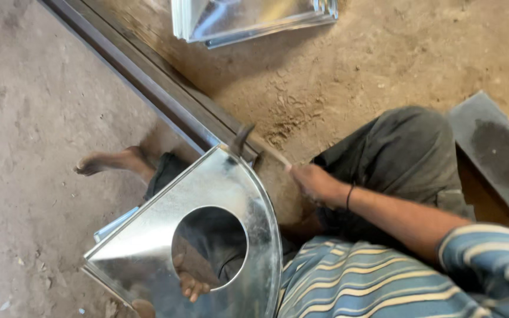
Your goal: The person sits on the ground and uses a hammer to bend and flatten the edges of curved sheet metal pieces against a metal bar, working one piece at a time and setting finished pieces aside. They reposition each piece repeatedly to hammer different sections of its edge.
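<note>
A shiny galvanised sheet-metal piece (pixel 148 247) with one curved edge and a round hole rests across my lap, its top corner against a dark steel rail (pixel 166 97). My right hand (pixel 316 184) grips the wooden handle of a hammer (pixel 244 141), whose blurred head sits right at that corner. My left hand (pixel 191 287) supports the piece from below. Only its fingers show, through the hole and at the lower edge.
The rail runs diagonally from the top left across a dirt and concrete floor. A stack of sheet-metal pieces (pixel 248 17) lies at the top. My bare foot (pixel 110 162) pokes out left of the rail. A grey slab (pixel 496 153) sits at the right.
</note>
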